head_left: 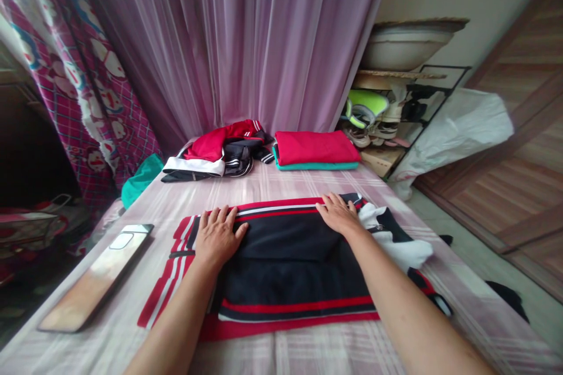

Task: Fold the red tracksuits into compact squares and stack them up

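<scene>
A partly folded dark jacket point(285, 246) with red and white stripes lies flat in front of me. My left hand point(220, 235) rests palm down on its far left part, fingers spread. Near the far right edge, my right hand point(338, 212) lies flat on the same garment, fingers also apart. Red striped ribbing point(165, 281) sticks out on the left side. A white part point(391, 240) of the clothing is bunched at the right, beyond my right forearm. Red cloth shows beneath along the near edge.
Folded red and teal clothes point(316, 148) form a stack at the back of the checked bed point(259, 184). Left of it sits a loose pile of red, white and black clothes point(211, 152). A phone-like slab point(99, 275) lies at the left. A shoe rack point(428, 102) stands right.
</scene>
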